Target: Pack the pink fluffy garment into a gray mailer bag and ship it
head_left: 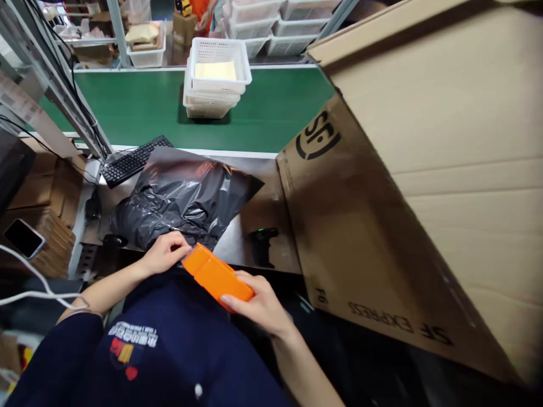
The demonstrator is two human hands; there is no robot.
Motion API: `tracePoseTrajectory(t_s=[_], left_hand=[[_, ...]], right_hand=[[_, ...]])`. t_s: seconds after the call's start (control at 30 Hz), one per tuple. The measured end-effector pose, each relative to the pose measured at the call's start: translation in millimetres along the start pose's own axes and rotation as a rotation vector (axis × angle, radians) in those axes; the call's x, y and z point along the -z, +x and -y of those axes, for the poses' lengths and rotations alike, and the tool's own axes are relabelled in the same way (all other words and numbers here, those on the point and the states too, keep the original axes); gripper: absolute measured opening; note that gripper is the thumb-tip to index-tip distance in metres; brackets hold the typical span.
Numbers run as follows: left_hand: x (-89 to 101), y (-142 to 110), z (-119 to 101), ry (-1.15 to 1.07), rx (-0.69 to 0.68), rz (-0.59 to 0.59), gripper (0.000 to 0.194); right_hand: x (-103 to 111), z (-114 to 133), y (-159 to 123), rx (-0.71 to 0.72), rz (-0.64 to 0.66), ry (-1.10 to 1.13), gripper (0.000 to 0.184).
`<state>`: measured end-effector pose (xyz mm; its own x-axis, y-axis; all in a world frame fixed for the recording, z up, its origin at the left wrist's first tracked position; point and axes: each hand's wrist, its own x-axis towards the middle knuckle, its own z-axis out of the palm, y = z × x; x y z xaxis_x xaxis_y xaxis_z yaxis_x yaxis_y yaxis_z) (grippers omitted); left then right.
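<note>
An orange flat packet (214,275) is held close to my body, just below the table's near edge. My right hand (258,305) grips its near end, fingers wrapped round the side. My left hand (165,252) pinches its far end, resting at the edge of a crumpled black plastic mailer bag (182,195) that lies on the table in front of me.
A large SF Express cardboard box (382,215) stands at the right. A black scanner (263,240) lies beside the bag, a keyboard (133,160) at the left, a phone (23,237) on stacked cardboard. White baskets (214,79) sit on the green conveyor (139,104).
</note>
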<state>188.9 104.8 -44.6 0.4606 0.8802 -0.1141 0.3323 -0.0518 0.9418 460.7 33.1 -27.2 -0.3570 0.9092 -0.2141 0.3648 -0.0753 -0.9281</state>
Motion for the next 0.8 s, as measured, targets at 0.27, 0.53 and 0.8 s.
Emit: tracePoseTrajectory(t_s=[0.27,0.53,0.8], left_hand=[[120.3,11,72,0.251,0.212,-0.334,0.027],[149.2,22,119,0.565,0.254,-0.337,0.032],[113.1,22,116,1.001,0.367,-0.667,0.055]], right_hand=[[22,-19,30,-0.228,0.097,0.089,0.046],[-7,-49,77,-0.188,0.079,0.025,0.047],[-14,-71,88,-0.179,0.037,-0.022,0.044]])
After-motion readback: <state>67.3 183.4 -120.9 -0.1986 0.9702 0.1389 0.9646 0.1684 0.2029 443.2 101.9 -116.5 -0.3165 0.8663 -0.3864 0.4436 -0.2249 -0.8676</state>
